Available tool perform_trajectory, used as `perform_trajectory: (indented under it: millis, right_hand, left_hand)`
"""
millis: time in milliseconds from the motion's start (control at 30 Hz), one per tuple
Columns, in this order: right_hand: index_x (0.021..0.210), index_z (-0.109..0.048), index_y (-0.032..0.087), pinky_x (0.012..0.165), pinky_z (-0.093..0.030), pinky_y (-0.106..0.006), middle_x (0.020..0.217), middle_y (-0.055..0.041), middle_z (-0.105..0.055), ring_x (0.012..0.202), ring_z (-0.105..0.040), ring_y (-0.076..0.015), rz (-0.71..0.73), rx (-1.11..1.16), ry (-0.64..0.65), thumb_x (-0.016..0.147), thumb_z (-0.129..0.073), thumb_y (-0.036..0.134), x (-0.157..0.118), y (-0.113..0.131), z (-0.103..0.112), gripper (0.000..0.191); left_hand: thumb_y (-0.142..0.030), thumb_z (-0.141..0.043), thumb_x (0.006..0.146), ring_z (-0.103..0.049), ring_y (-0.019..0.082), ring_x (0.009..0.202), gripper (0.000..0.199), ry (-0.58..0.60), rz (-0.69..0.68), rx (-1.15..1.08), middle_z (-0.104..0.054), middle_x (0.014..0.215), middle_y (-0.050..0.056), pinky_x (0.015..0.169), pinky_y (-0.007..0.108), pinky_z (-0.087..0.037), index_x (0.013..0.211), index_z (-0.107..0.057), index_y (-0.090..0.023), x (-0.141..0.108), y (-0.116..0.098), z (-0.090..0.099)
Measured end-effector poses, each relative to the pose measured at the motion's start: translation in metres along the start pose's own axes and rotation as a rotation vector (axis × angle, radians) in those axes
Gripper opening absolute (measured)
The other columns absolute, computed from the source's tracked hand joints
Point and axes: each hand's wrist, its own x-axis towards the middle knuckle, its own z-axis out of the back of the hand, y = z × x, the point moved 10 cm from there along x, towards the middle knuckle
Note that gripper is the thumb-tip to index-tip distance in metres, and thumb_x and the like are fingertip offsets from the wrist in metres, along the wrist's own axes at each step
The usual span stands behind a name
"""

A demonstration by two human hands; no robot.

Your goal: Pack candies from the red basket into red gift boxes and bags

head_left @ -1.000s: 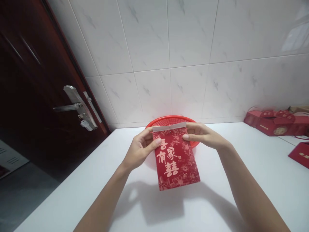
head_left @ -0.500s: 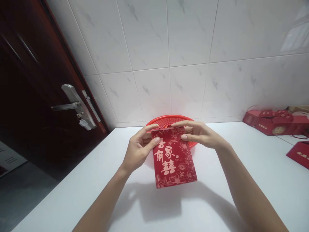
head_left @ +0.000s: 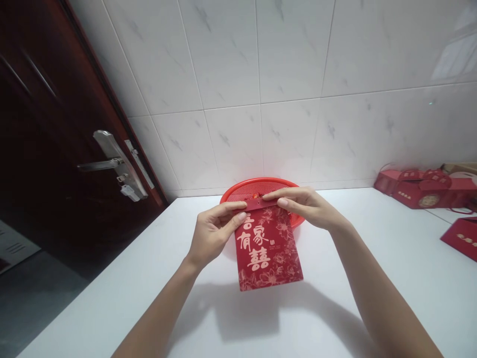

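Note:
A red paper gift bag, printed with pale characters and flowers, is held up in front of me above the white table. My left hand grips its upper left corner, thumb on the front and fingers at the top edge. At the upper right, my right hand pinches the same edge between thumb and fingers. A plain red strip along the bag's top is folded over toward me. Behind the bag stands a red mesh basket, partly hidden; small red items show inside it.
Several red gift boxes with gold print stand by the wall at the right. A flat red piece lies nearer on the white table. Dark door with keys in its lock at the left; tiled wall behind.
The bag's top strip has folded forward and down over its front. Both hands keep their grip, with the fingers lowered slightly at the top edge.

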Motion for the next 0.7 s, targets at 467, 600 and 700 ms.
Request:
perform_trajectory:
  millis: [467, 600, 700]
  right_hand:
    - [0.096, -0.071, 0.017, 0.065, -0.053, -0.029, 0.082, -0.0041, -0.070, 0.073, -0.064, -0.0151, -0.030, -0.091, -0.047, 0.093, -0.064, 0.043, 0.000, -0.003, 0.004, 0.028]
    - [0.095, -0.071, 0.018, 0.067, -0.052, -0.030, 0.083, -0.0037, -0.070, 0.074, -0.063, -0.0150, 0.004, -0.167, -0.068, 0.093, -0.063, 0.041, 0.000, 0.005, 0.005, 0.025]
    - [0.090, -0.070, 0.018, 0.067, -0.051, -0.030, 0.080, -0.0031, -0.068, 0.073, -0.062, -0.0155, 0.021, -0.176, -0.054, 0.095, -0.061, 0.040, 0.000, 0.009, 0.003, 0.024]
  left_hand:
    - [-0.037, -0.083, 0.077, -0.077, 0.023, 0.085, 0.047, 0.068, 0.043, -0.022, -0.080, 0.097, 0.007, 0.079, 0.037, -0.067, 0.120, -0.073, -0.021, -0.001, 0.005, -0.008]
    - [-0.041, -0.081, 0.079, -0.076, 0.024, 0.083, 0.050, 0.104, 0.098, -0.037, -0.080, 0.092, 0.007, 0.075, 0.035, -0.065, 0.123, -0.071, -0.020, -0.001, 0.008, -0.010]
    - [-0.044, -0.073, 0.087, -0.074, 0.022, 0.081, 0.032, 0.150, 0.090, -0.006, -0.079, 0.091, 0.008, 0.071, 0.030, -0.063, 0.106, -0.078, -0.018, -0.001, 0.006, -0.012]
